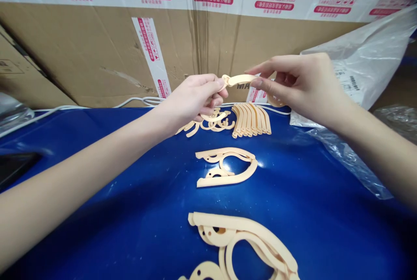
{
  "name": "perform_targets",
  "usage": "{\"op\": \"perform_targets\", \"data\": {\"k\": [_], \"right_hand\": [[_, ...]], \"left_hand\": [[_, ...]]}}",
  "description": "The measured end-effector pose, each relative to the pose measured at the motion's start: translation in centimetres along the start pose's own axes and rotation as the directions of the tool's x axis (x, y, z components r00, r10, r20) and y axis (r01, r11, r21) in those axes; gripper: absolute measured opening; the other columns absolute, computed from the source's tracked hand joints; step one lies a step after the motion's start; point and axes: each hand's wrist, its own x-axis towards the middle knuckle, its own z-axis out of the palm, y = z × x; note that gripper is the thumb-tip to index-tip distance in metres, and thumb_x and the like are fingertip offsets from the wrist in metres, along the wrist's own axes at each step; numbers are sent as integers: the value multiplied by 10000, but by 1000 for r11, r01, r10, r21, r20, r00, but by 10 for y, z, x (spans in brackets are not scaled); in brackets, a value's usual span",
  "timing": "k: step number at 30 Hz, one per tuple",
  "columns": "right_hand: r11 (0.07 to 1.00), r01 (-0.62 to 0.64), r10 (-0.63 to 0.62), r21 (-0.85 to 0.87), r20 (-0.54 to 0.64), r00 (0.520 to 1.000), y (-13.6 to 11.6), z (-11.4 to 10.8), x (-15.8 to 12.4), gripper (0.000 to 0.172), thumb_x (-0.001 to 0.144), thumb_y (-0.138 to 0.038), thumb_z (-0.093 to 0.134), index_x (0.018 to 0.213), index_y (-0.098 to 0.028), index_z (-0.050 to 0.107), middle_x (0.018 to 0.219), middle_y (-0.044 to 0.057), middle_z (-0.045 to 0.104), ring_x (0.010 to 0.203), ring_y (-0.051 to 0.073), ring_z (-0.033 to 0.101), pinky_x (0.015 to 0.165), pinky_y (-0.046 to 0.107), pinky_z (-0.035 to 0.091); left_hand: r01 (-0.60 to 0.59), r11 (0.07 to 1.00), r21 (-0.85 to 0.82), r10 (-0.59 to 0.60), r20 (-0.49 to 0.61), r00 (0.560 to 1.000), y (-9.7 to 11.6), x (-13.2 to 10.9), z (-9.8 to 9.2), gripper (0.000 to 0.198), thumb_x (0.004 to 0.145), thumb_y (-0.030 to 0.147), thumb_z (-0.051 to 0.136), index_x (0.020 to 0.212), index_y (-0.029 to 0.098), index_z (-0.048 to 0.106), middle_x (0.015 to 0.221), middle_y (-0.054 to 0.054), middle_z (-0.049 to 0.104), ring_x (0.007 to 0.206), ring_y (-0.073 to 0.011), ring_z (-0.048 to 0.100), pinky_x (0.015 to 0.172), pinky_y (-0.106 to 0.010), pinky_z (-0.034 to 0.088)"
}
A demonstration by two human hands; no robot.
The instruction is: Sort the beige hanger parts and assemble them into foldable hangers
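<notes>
Folding-hanger piece (241,80), pinched at opposite sides by the fingers of left hand (195,95) and right hand (301,76), might slip or crack if they twist unevenly.

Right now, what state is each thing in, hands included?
Left hand, closed on one end of the cream piece.
Right hand, pinching it farther along.
Cream piece, held up, roughly level.
Curved pieces, lined up side by side.
Loose pieces, jumbled.
Middle folded frame, lying flat.
Near folded frame, lying flat, cut off by the picture edge.
White plastic bag, crumpled.
Cardboard, upright, taped.
</notes>
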Motion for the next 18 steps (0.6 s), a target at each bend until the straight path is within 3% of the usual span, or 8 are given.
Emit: {"op": "perform_targets", "data": {"k": [3,5,8,10,14,18], "right_hand": [[995,25,-22,-93,31,999,-2,-7,0,280,928,-410,599,1071,-221,748,685,9,637,570,125,473,589,300,316],[999,-33,33,3,85,996,-1,-11,1,296,924,-444,594,1049,-224,746,665,-2,612,540,113,424,556,292,299],[950,-196,122,244,289,949,1,-13,2,305,916,-493,583,1022,-241,718,652,-19,575,487,97,373,469,265,255],[935,-232,123,268,369,921,2,-12,3,294,930,-490,553,1011,-247,698,643,-20,554,487,102,386,452,254,258],[990,-118,92,80,277,956,0,-10,4,295,950,-464,508,976,-241,699,638,-2,535,556,128,429,513,267,324],[984,-149,107,97,347,932,1,-13,4,345,860,-549,619,1039,-264,691,631,-23,522,584,136,465,531,262,341]], "left_hand": [[-55,997,47,55,6,998,-2,0,-3,249,954,202,471,726,150,556,582,45,390,401,-15,281,382,-161,160],[-146,981,132,149,-20,989,-3,-1,-5,233,938,222,507,723,155,569,602,28,443,454,-40,350,418,-181,229],[-272,902,336,308,-60,949,-6,-3,-7,252,927,298,545,710,172,571,649,6,514,556,-87,429,508,-223,307],[-308,846,435,374,-72,925,-9,-4,-8,270,928,329,543,705,179,573,656,5,517,586,-102,434,540,-244,303],[-299,849,436,377,-104,920,-16,-4,-7,274,939,328,511,715,187,579,614,20,467,558,-107,375,526,-266,267],[-299,880,369,356,-97,929,-20,-3,-5,266,938,311,512,713,181,574,603,30,439,527,-93,335,494,-267,236]]}}
